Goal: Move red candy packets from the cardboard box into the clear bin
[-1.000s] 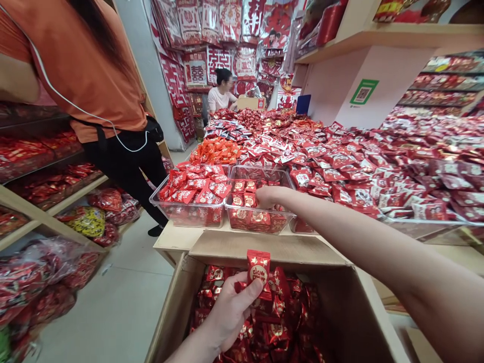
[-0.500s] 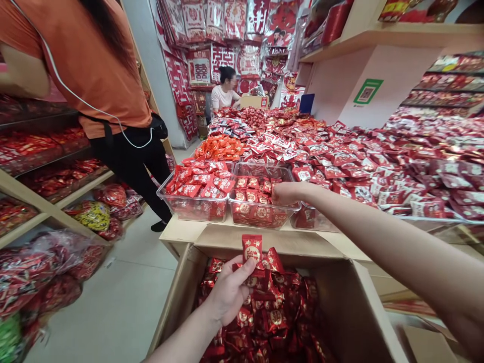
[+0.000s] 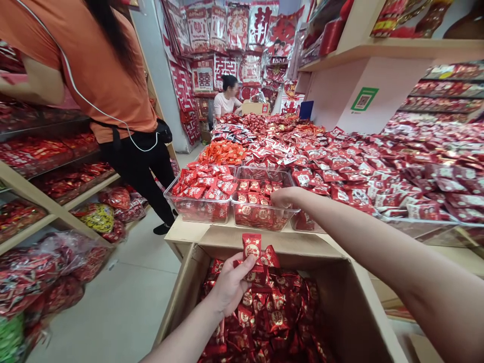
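My left hand point(image 3: 231, 286) is closed on a few red wrapped candies point(image 3: 251, 247) with gold round prints, thumb in front. It is over an open cardboard box point(image 3: 372, 302) in which many of the same candies point(image 3: 278, 318) lie loose. My right hand point(image 3: 284, 197) reaches down into the right side of a clear plastic bin point(image 3: 264, 174), its fingers curving down out of sight. Inside that bin, similar red candies point(image 3: 252, 197) stand in neat rows at the left and front. What the right fingers touch is hidden.
Another clear bin point(image 3: 196, 207) of red packets adjoins on the left. Heaps of red packets point(image 3: 340, 161) cover the display beyond. A person in an orange shirt point(image 3: 109, 75) stands at the left shelves; another person point(image 3: 226, 98) is at the back. Bagged goods point(image 3: 49, 272) lie on the floor.
The view has shifted slightly. My right hand has sunk a little deeper into the bin. My left hand keeps its hold on the candies in about the same place.
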Motion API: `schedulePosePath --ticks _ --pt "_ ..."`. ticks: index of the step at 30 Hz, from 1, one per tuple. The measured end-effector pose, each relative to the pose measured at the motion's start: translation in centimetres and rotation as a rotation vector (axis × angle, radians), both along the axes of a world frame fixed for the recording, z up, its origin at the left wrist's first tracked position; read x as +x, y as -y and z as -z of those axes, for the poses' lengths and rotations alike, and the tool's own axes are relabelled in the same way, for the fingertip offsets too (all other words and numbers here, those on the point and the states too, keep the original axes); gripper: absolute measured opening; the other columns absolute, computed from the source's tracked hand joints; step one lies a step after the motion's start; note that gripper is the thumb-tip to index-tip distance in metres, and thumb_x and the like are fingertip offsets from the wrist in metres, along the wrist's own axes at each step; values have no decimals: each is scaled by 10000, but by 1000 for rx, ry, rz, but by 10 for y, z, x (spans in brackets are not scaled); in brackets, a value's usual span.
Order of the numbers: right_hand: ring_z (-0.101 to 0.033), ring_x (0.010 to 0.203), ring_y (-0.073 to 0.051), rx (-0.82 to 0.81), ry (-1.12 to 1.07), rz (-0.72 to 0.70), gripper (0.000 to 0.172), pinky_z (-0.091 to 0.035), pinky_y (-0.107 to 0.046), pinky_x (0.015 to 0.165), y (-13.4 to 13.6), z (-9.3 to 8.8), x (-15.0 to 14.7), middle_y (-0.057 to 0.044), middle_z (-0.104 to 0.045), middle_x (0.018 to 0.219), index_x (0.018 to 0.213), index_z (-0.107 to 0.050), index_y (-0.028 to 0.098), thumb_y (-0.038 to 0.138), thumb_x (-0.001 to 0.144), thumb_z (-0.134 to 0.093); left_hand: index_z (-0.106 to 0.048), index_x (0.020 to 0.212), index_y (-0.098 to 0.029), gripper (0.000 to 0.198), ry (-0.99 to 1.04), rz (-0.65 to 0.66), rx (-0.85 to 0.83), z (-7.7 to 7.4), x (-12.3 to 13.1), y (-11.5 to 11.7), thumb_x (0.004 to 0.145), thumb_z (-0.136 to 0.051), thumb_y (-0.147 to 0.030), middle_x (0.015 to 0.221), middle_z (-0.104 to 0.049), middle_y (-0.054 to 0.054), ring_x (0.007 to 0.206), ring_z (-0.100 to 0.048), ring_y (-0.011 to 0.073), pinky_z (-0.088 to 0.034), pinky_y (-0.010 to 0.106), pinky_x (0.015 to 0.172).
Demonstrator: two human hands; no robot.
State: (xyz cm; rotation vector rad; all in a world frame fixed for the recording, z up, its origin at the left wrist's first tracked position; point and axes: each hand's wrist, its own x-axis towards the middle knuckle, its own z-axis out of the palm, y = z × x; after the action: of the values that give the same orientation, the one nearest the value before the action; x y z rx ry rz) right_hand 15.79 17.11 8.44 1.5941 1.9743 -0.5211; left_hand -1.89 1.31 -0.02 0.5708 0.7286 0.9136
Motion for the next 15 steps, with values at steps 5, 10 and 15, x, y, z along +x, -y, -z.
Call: schedulePosePath --ticks 5,10,15 --pt "-573 763 -230 292 -74 -19 180 -411 -307 657 18 -21 7 -121 -629 772 773 -645 97 222 667 -569 -600 784 -123 134 39 -11 14 -4 -3 -1 707 -608 -232 697 -648 44 637 -583 137 -468 285 624" --pt "-548 583 -153 573 -703 120 297 -400 -256 538 99 -13 12 -38 -617 661 821 -623 179 399 773 -429 -602 814 -130 157 64 -23 48 -7 -3 0 708 -606 -245 731 -644 42 661 -581 143 -472 299 636" --pt "-489 528 -116 354 -1198 368 266 -380 -229 475 159 46 -7 11 -560 611 855 -590 201 409 693 -548 -591 876 -159 181 64 48 94 -6 2 4 730 -582 -265 799 -642 45 720 -586 155 -463 289 652"
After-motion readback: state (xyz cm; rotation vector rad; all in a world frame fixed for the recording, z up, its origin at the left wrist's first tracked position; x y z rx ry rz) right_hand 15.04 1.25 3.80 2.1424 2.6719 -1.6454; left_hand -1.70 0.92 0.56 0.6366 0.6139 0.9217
